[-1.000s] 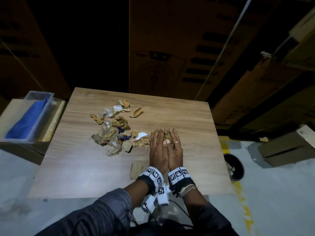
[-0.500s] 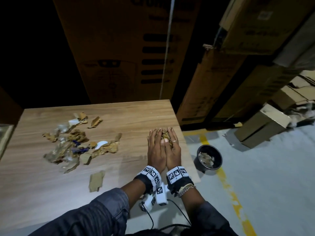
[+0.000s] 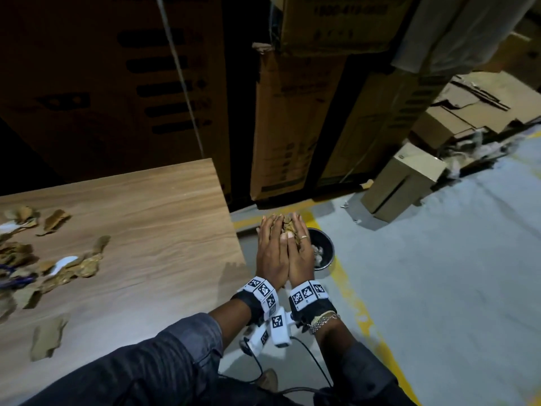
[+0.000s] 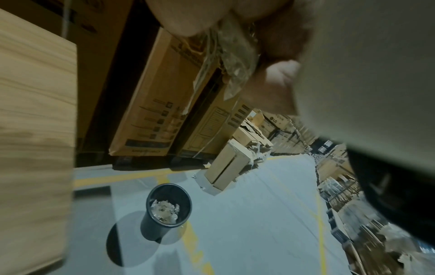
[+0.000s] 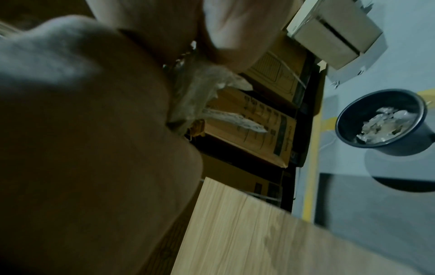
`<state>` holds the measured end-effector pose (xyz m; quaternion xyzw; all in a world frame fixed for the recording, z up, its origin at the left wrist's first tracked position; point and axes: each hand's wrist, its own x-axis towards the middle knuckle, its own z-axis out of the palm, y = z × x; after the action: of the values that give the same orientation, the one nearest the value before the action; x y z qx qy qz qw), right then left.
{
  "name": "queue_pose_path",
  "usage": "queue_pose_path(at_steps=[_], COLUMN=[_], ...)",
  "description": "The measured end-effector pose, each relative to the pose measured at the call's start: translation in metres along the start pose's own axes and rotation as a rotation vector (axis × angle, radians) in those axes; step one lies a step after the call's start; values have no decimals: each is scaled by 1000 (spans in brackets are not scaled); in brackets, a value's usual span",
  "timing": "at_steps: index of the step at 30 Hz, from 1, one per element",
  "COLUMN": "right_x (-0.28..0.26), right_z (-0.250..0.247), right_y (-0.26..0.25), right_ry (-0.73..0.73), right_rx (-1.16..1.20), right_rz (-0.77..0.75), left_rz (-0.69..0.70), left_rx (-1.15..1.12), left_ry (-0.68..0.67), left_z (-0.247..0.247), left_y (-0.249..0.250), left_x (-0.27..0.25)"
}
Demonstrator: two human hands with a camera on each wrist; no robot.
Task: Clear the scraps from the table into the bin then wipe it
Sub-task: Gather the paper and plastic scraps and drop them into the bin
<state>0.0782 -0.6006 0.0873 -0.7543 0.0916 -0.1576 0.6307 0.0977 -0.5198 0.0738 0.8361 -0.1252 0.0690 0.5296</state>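
Note:
My left hand (image 3: 270, 253) and right hand (image 3: 300, 254) are cupped side by side around a bundle of scraps (image 3: 288, 227), brown bits and clear plastic. They hover just past the table's right edge, over the floor and partly over the black bin (image 3: 323, 253). The left wrist view shows crumpled plastic (image 4: 235, 61) hanging between the palms, with the bin (image 4: 168, 208) below holding pale scraps. In the right wrist view the same plastic (image 5: 195, 93) shows, with the bin (image 5: 381, 121) to the right. More scraps (image 3: 58, 268) lie on the wooden table (image 3: 146, 200).
A single cardboard piece (image 3: 46, 336) lies near the table's front edge. Tall cardboard boxes (image 3: 292, 127) stand behind the bin, and smaller boxes (image 3: 404, 180) lie on the grey floor to the right. A yellow floor line (image 3: 354, 303) runs past the bin.
Both hands have lifted the bundle of scraps off the table and carried it right, past the table edge to above the bin. My view has swung right with them.

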Motion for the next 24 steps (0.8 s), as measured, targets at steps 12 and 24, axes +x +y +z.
queue_pose_path(at_steps=[12,24], right_x=[88,207], right_z=[-97,-164], right_y=[59,96], right_ry=[25,-26], right_rx=[-50,-69], right_rz=[135,187], left_rz=[-94,-198], left_rx=[-49,-68], left_ry=[-97,-45], left_z=[139,236], left_y=[-2,16], left_x=[62,151])
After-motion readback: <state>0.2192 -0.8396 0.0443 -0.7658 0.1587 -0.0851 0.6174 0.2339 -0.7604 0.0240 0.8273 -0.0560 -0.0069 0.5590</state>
